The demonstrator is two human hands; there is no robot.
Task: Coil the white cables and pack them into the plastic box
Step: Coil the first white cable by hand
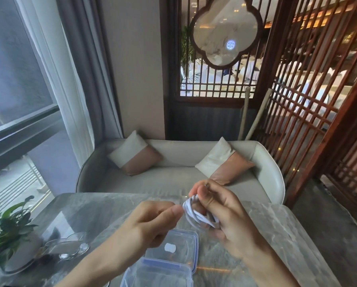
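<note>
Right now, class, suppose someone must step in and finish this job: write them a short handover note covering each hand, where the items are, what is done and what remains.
Right hand: closed around a coiled white cable, held above the marble table.
Left hand: beside the coil, fingers pinched together at its edge; whether they grip a strand cannot be told.
Plastic box: on the table below the hands, open, partly out of view; its contents cannot be told.
Lid: lying just behind the box.
Done: this cable is mostly wound.
Left: secure the coil, place it in the box, then fit the lid.
</note>
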